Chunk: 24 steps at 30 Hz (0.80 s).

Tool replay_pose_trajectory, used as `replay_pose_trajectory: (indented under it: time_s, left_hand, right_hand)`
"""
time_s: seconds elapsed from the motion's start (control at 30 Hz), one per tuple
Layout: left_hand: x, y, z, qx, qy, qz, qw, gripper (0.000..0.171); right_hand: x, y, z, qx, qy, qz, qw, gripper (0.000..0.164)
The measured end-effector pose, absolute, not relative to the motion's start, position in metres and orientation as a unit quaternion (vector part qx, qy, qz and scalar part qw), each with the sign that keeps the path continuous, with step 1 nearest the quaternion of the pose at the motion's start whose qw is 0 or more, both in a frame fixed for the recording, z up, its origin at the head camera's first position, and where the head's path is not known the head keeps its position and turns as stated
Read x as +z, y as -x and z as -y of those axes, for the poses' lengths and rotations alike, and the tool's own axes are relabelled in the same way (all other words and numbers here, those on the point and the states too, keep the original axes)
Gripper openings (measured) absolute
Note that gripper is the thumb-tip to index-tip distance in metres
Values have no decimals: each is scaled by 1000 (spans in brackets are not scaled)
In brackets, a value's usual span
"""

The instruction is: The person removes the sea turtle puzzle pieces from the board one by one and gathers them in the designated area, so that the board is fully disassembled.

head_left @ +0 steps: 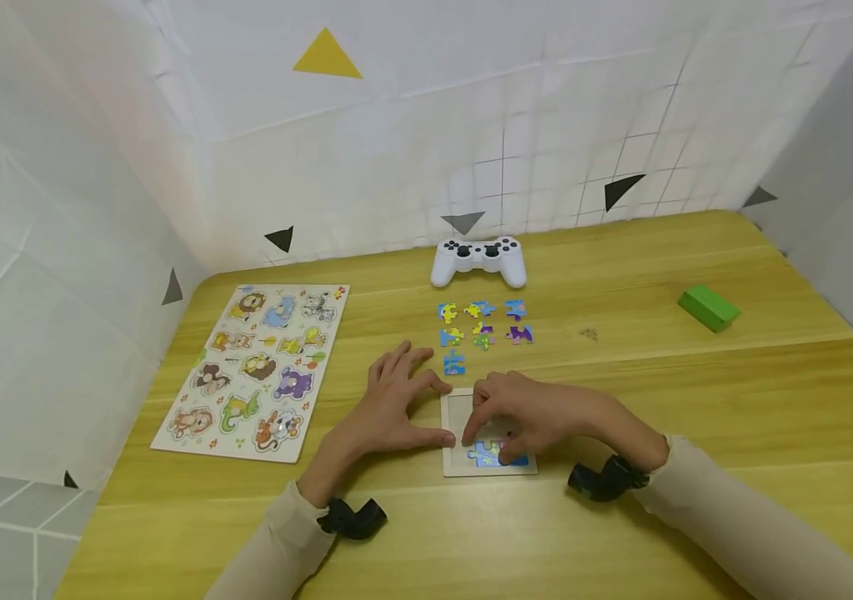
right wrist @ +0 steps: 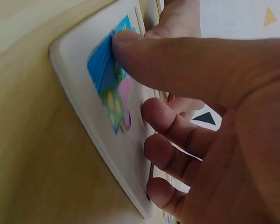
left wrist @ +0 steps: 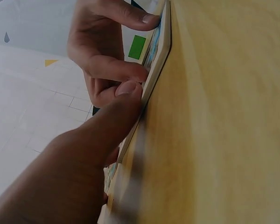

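A small white puzzle tray [head_left: 489, 476] lies on the table, with joined blue jigsaw pieces [head_left: 488, 454] in its lower right part. My left hand [head_left: 393, 404] is at the tray's left side, fingers spread, its thumb touching the left rim and its index fingertip near the upper left corner. Over the tray, my right hand [head_left: 527, 410] presses its thumb on the pieces, also seen in the right wrist view [right wrist: 111, 79]. Its index finger reaches down to the tray's left part, close to the left thumb. The other right fingers are bent above the tray, holding nothing visible.
Several loose jigsaw pieces [head_left: 454, 363] lie in rows beyond the tray. Behind them sits a white game controller [head_left: 479, 260]. An animal peg puzzle board [head_left: 246, 375] lies at the left, and a green block [head_left: 708, 307] at the far right.
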State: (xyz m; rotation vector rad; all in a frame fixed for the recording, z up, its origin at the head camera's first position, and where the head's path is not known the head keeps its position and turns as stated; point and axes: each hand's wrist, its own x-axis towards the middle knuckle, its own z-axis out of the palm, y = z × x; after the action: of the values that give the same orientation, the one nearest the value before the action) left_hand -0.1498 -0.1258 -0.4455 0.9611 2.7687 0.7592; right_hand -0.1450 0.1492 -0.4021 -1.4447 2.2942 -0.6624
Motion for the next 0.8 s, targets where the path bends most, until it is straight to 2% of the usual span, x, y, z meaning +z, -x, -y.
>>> replay_pose_trajectory:
  time_s: [0.2, 0.8]
  left_hand:
    - [-445, 150, 126, 248, -313, -915, 63, 57]
    - [-447, 150, 126, 244, -313, -916, 58, 58]
  right_hand:
    - [-405, 146, -151, -234, 519, -806, 165, 42]
    - [-403, 144, -149, -230, 501, -812, 194, 39]
